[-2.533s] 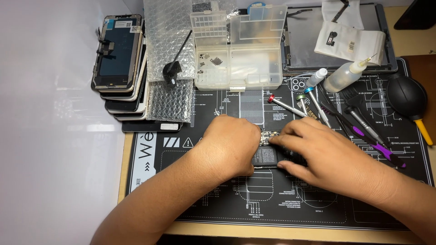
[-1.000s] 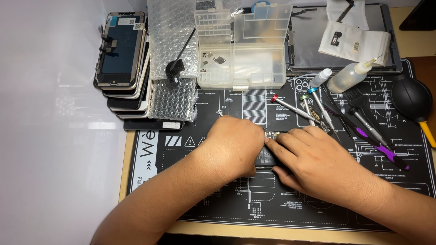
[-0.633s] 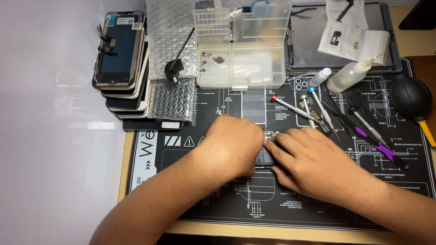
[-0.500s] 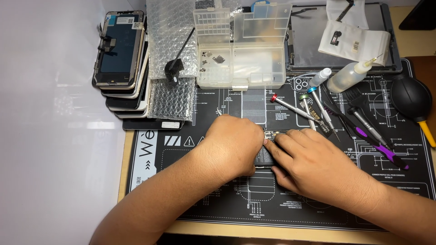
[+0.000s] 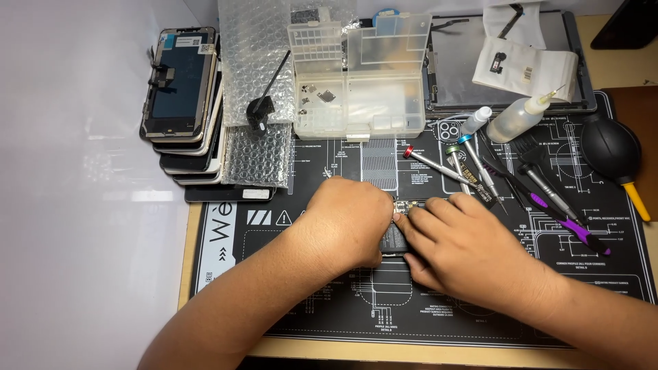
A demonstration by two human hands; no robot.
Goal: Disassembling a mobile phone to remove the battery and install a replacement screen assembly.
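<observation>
An opened phone [image 5: 395, 238] lies on the black repair mat [image 5: 480, 301], mostly hidden under both hands; only a dark strip and a bit of circuit board show between them. My left hand [image 5: 346, 219] is curled over the phone's left side, gripping it. My right hand [image 5: 466, 250] rests on its right side, fingers bent onto the phone's edge and top. I cannot tell whether a small tool is pinched in the fingers.
Several screwdrivers [image 5: 452, 168] and a purple-handled tool [image 5: 565, 219] lie right of the hands. A clear parts box [image 5: 356, 82], bubble wrap [image 5: 257, 89], a stack of phone screens [image 5: 181, 103], a squeeze bottle [image 5: 517, 116] and a black air blower [image 5: 613, 154] ring the mat.
Both hands stay on the phone; my right hand's fingers have shifted slightly leftward over it. Nothing else has moved.
</observation>
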